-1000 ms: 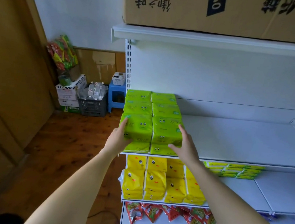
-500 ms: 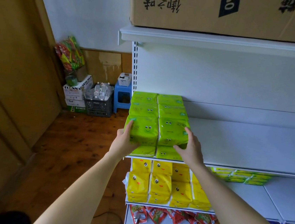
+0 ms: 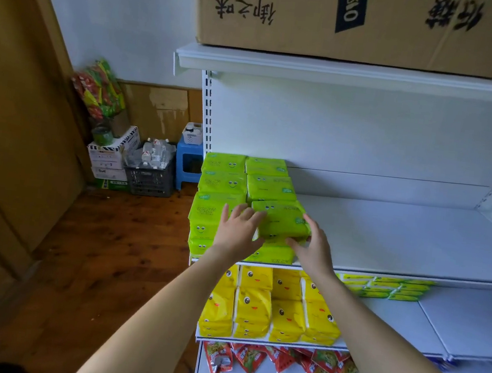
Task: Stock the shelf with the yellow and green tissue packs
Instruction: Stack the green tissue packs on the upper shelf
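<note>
Green tissue packs (image 3: 224, 180) with smiley faces are stacked in two columns at the left end of the white middle shelf (image 3: 400, 244). The top front-right green pack (image 3: 283, 221) sits slightly skewed. My left hand (image 3: 238, 231) presses its left side and my right hand (image 3: 314, 246) grips its right front corner, so the pack is held between both hands. Yellow tissue packs (image 3: 271, 305) fill the left of the shelf below.
A large cardboard box (image 3: 349, 20) sits on the top shelf. Small flat yellow-green packs (image 3: 389, 287) lie further right on the lower shelf, red snack packets (image 3: 279, 365) on the bottom shelf. A blue stool (image 3: 187, 164), black crate (image 3: 149, 175) and cartons stand on the wooden floor at left.
My left hand has moved from the outer left side of the green stack to the front-right top pack. My right hand stays at that pack's right side. The pack now sits skewed.
</note>
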Tool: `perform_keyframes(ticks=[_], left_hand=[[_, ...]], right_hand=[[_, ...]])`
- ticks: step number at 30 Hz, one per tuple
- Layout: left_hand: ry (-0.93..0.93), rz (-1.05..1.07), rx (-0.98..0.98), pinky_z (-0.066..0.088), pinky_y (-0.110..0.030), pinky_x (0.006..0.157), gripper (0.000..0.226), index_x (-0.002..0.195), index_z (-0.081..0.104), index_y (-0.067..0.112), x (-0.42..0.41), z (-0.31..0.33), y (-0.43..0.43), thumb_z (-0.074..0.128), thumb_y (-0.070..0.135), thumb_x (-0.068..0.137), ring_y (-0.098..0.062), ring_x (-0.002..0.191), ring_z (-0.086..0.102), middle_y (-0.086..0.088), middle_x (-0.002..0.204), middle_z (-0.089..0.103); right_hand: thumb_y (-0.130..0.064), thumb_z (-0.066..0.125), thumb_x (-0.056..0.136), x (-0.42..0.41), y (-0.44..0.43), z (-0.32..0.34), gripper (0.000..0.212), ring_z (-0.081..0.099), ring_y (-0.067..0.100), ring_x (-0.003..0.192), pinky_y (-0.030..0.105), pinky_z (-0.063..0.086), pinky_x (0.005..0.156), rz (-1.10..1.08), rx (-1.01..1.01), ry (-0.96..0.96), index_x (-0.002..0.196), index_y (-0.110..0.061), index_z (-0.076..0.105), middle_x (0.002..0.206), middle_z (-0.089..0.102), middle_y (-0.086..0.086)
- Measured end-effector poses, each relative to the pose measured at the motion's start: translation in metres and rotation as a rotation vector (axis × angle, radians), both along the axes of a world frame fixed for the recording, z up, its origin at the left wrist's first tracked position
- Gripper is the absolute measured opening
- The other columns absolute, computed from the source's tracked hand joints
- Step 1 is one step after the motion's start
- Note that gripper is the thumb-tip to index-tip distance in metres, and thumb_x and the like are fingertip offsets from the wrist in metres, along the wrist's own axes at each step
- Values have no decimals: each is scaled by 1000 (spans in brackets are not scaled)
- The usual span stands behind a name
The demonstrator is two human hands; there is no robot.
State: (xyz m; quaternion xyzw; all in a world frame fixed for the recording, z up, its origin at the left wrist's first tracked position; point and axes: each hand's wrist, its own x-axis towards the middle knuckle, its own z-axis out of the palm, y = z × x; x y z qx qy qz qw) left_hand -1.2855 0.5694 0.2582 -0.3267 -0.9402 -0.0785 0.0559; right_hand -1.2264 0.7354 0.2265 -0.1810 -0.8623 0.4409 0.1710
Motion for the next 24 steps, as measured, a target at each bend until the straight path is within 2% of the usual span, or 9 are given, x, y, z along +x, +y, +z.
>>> perform_keyframes(ticks=[5, 8, 9, 11, 13, 15, 18, 21, 24], left_hand=[[-19, -65, 0, 7, -46, 116, 69, 145, 25, 22, 7, -1, 15, 58, 40, 88, -24, 131, 35, -9, 132, 39], [-25, -77, -8, 12, -45, 115, 79, 148, 18, 22, 5, -5, 17, 64, 35, 85, -28, 130, 36, -10, 137, 30], [-11, -80, -19, 14, -44, 114, 83, 149, 16, 23, 3, -6, 17, 66, 35, 83, -28, 131, 33, -11, 142, 26], [-7, -84, -33, 13, -43, 115, 86, 150, 12, 26, 2, -8, 15, 66, 35, 83, -28, 137, 25, -10, 152, 18], [-23, -82, -15, 10, -42, 116, 82, 150, 11, 25, 2, -9, 14, 62, 34, 86, -26, 138, 24, -5, 153, 24], [2, -71, 12, 12, -39, 115, 75, 149, 16, 24, 5, -9, 13, 58, 35, 89, -24, 135, 29, -2, 145, 38], [30, -48, 64, 13, -41, 114, 65, 145, 27, 23, 10, -9, 15, 56, 40, 89, -22, 133, 32, 0, 137, 45], [-32, -72, 111, 14, -45, 113, 63, 142, 31, 22, 15, -11, 22, 56, 43, 89, -23, 125, 46, -1, 134, 44], [-29, -113, 130, 13, -43, 114, 67, 143, 31, 22, 20, -14, 22, 59, 43, 86, -25, 124, 48, -4, 135, 41]], right_hand=[[-13, 70, 81, 9, 12, -5, 80, 46, 30, 120, 32, 40, 91, -109, -122, 30, 145, -9, 23, 137, 39, 17], [-13, 64, 86, 13, 19, -7, 68, 51, 24, 109, 29, 43, 78, -131, -288, 19, 143, -11, 26, 134, 42, 12], [-14, 61, 88, 13, 20, -7, 62, 52, 23, 108, 29, 44, 80, -123, -360, 18, 142, -12, 29, 133, 44, 11], [-21, 59, 89, 12, 19, -7, 58, 52, 26, 117, 38, 43, 96, -113, -492, 28, 140, -15, 31, 134, 47, 8], [-29, 62, 87, 11, 16, -5, 64, 48, 28, 123, 47, 37, 106, -133, -567, 49, 140, -17, 29, 138, 44, 5], [-32, 65, 84, 10, 12, -3, 71, 43, 26, 127, 42, 37, 106, -159, -587, 59, 142, -16, 26, 142, 38, 5], [-26, 68, 83, 9, 5, -1, 71, 43, 23, 124, 28, 36, 89, -199, -585, 62, 141, -10, 29, 140, 36, 8], [-21, 70, 82, 3, 0, -4, 50, 54, 21, 109, 28, 40, 82, -137, -558, 85, 126, -12, 48, 129, 53, 12], [-34, 71, 79, 0, 1, -1, 61, 53, 25, 114, 33, 49, 86, -89, -439, -26, 133, -22, 45, 126, 53, 5]])
